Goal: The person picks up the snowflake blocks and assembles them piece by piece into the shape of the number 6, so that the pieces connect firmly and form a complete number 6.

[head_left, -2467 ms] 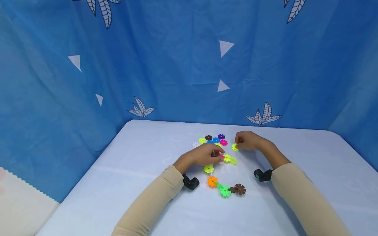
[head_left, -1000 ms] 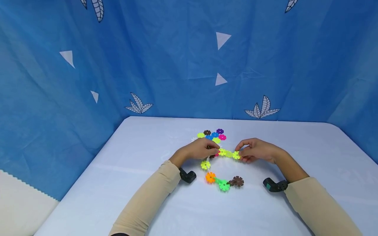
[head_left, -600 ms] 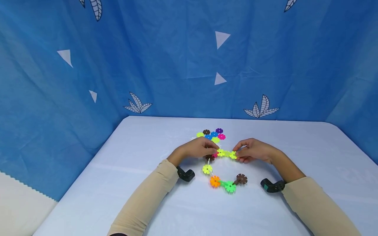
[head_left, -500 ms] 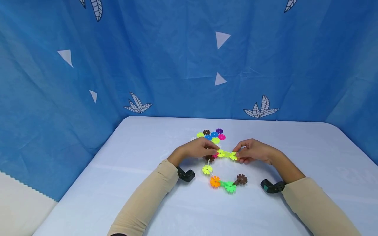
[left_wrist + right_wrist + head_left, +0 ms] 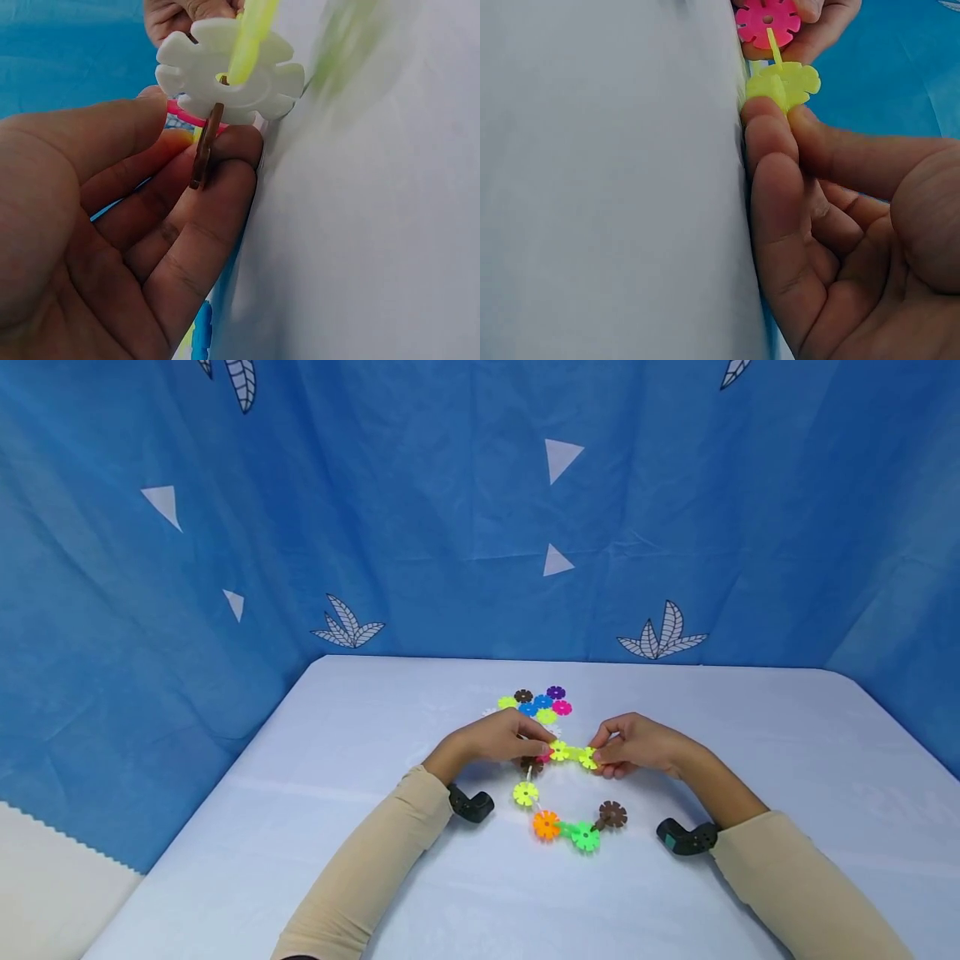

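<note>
A curved chain of slotted flower-shaped discs lies between my hands in the head view. My left hand [image 5: 504, 735] pinches the pink disc [image 5: 768, 21] of the chain between thumb and fingers. My right hand [image 5: 637, 745] pinches the yellow disc [image 5: 588, 757] at the chain's upper end. A second yellow disc [image 5: 558, 750] and a yellow-green disc [image 5: 799, 81] link the two hands' holds. Below the left hand the chain runs through a yellow disc [image 5: 526, 793], an orange disc [image 5: 547, 825], a green disc [image 5: 585, 837] and a brown disc [image 5: 612, 814]. A white disc [image 5: 225, 67] shows close up in the left wrist view.
Loose discs lie behind the left hand, among them a purple disc [image 5: 556, 692], a pink disc [image 5: 562, 707] and a blue disc [image 5: 528, 709]. All rests on a white-covered table [image 5: 420, 893]. Behind it hangs a blue patterned cloth [image 5: 450, 510].
My right hand has brought a separate yellow disc down and left to the chain's end, where it now meets the yellow-green disc. The chain's lower part has swung slightly right.
</note>
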`<action>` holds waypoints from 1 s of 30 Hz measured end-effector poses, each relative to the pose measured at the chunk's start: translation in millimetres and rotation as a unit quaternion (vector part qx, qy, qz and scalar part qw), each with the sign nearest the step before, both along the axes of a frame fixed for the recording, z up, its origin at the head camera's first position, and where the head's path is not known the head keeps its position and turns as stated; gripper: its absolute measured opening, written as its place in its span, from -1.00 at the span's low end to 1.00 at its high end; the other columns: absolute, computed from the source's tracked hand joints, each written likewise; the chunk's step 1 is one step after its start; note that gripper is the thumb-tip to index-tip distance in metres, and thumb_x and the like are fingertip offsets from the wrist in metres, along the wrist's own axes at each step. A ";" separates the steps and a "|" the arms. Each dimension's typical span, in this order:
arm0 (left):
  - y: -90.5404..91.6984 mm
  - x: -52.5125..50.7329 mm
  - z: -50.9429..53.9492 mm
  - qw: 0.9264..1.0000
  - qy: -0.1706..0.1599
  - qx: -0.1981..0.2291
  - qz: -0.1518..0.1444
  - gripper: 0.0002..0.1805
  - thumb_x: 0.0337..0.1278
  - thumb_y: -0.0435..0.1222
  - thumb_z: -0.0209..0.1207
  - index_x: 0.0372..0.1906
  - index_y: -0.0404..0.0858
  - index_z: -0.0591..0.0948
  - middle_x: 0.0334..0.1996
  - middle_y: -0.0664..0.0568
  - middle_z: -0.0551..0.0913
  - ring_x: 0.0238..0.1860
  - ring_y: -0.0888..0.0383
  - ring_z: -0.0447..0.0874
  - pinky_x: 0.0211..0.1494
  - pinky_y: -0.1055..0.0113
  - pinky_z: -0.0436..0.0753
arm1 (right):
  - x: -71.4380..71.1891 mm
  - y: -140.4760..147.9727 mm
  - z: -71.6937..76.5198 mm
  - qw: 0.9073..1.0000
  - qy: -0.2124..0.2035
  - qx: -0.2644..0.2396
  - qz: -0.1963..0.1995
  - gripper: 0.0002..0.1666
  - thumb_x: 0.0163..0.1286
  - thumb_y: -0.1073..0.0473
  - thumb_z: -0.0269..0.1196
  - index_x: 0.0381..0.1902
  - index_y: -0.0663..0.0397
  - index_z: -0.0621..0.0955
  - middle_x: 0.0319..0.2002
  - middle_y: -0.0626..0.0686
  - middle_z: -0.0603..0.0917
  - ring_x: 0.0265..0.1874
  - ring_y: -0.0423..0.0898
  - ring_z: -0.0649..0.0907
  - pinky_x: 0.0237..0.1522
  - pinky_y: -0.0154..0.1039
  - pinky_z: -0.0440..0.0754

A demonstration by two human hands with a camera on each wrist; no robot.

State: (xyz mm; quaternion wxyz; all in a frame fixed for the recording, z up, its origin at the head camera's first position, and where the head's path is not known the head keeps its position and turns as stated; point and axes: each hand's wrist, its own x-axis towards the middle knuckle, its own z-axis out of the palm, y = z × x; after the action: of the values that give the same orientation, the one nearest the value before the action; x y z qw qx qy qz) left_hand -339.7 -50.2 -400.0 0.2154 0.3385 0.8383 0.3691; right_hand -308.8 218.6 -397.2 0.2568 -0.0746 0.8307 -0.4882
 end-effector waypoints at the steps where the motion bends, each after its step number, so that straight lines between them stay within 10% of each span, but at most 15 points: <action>1: -0.1 0.1 0.2 1.000 -0.001 0.001 -0.002 -0.67 0.45 -0.19 0.20 0.19 -0.17 0.70 -0.21 0.19 0.72 -0.28 0.18 0.61 -0.08 0.33 0.61 | 0.6 -0.2 0.6 1.000 -0.003 0.001 0.003 -0.82 0.40 0.26 0.35 -0.14 0.27 0.62 -0.37 0.17 0.75 -0.46 -0.03 0.71 -0.31 -0.26 0.70; 30: -5.1 0.3 -3.6 0.999 -0.036 0.019 0.001 -0.64 0.54 -0.27 0.06 0.29 -0.23 0.59 -0.13 0.06 0.65 -0.19 0.14 0.60 -0.10 0.32 0.65 | 2.8 3.9 0.9 0.997 0.032 0.069 0.019 -0.74 0.51 0.03 0.24 -0.09 0.11 0.63 -0.48 0.08 0.63 -0.54 -0.06 0.59 -0.47 -0.27 0.55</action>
State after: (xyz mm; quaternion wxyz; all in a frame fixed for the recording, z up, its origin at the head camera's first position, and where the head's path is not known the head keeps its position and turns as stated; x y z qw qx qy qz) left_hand -339.5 -55.3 -403.6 0.2384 0.3278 0.8234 0.3972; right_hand -305.9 222.5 -396.3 0.2440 -0.0880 0.8686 -0.4223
